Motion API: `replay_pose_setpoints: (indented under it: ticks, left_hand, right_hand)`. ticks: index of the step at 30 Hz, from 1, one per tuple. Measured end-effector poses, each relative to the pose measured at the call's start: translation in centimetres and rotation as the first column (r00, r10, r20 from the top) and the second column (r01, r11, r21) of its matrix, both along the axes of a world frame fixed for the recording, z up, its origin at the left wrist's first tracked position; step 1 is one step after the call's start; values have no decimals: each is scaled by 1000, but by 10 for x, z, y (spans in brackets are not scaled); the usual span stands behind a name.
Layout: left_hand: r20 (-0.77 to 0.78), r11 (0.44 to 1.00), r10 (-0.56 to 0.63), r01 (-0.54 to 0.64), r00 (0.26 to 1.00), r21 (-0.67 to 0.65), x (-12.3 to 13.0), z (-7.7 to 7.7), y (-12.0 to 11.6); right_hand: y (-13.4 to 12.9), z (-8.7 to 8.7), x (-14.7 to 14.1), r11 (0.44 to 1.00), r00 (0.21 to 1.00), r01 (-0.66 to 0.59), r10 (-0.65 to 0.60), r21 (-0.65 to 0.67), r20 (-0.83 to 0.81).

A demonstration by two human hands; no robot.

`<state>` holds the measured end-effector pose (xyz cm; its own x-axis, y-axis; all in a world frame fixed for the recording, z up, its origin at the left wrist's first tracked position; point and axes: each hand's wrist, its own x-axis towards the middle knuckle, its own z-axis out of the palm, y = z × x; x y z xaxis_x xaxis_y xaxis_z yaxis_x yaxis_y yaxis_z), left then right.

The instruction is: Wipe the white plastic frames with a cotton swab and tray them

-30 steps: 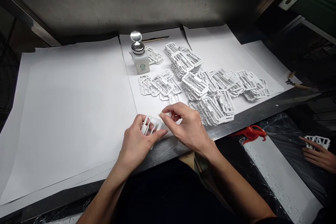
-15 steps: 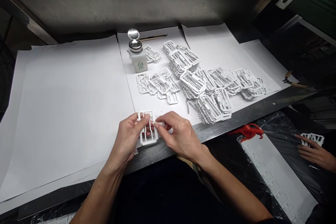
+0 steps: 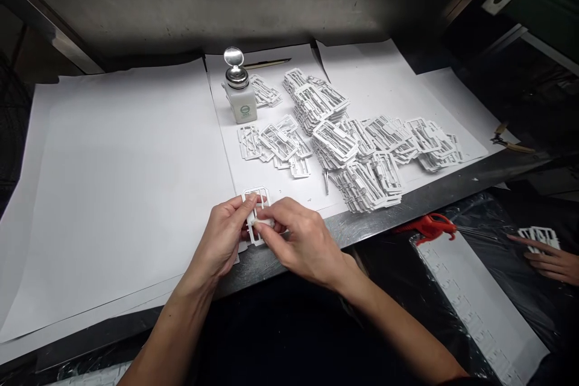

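The held white frame (image 3: 250, 227) is located at the lower centre of the picture, above the near edge of the table (image 3: 371, 224). By its thin, open form, it is judged to be light and fairly stiff at the rim, with slim inner bars that could bend or snap if pressed sideways. A smooth surface is assumed, so slight slipping under a loose pinch is possible. It is best taken by the outer rim, along the long sides or at a corner, with force kept off the inner bars. The grip of the left hand (image 3: 219, 230) is closed on the frame: the thumb is laid across the front face near the upper end, and fingers are placed behind. The grip of the right hand (image 3: 307, 242) is pinched around a small pale piece (image 3: 266, 222), which is held at the right side of the frame; its exact form is hidden by the fingers, and contact with the frame cannot be confirmed. The left forearm is angled in from the lower left of the picture, and the right forearm from the lower right. Both hands are brought together at nearly equal height, with the right fingertips directed toward the left hand.
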<state>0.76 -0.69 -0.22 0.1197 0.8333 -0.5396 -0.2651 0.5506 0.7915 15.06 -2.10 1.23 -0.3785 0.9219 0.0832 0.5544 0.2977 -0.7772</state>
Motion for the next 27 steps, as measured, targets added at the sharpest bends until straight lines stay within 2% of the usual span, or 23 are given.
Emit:
replay_pose_setpoints:
  ticks: [2,5,7,10,13,16,19,21,23,27]
  left_hand:
    - [8,1000,20,-20,1000,-17,-2,1,2]
    - [-20,998,46,-47,999,-47,-4,1,4]
    - [-35,997,51,-53,998,-56,-5,0,6]
    - [-28,998,51,-52,998,-31,-3,0,6]
    - [-29,999,50,-50,998,-10,-2,-1,5]
    - [-9,998,56,-56,998,-23,-8,-2,5]
    - [148,996,57,-47,987,-76,-14,0,7]
    - [318,991,58,-17,946,-130,-12,1,6]
    - [425,983,88,-9,901,-185,-7,1,4]
    - [405,963,164,-56,900,-265,5,-1,1]
  right_hand:
    - [-2,-1,-2,995,993,-97,96,13,66]
    - [-7,2,5,972,957,-228,233,-49,173]
    - [-9,4,9,976,957,-203,214,-78,195]
    - [-10,5,7,989,980,-135,141,-53,142]
    - [-9,4,3,986,982,-162,165,-39,93]
    - [-5,5,5,978,982,-173,181,-112,58]
    - [-1,7,9,967,991,-127,114,-222,-73]
    - [1,8,6,942,970,-171,109,-290,-216]
    - [1,8,0,915,930,-242,125,-322,-345]
    - [5,8,-5,879,880,-339,171,-335,-442]
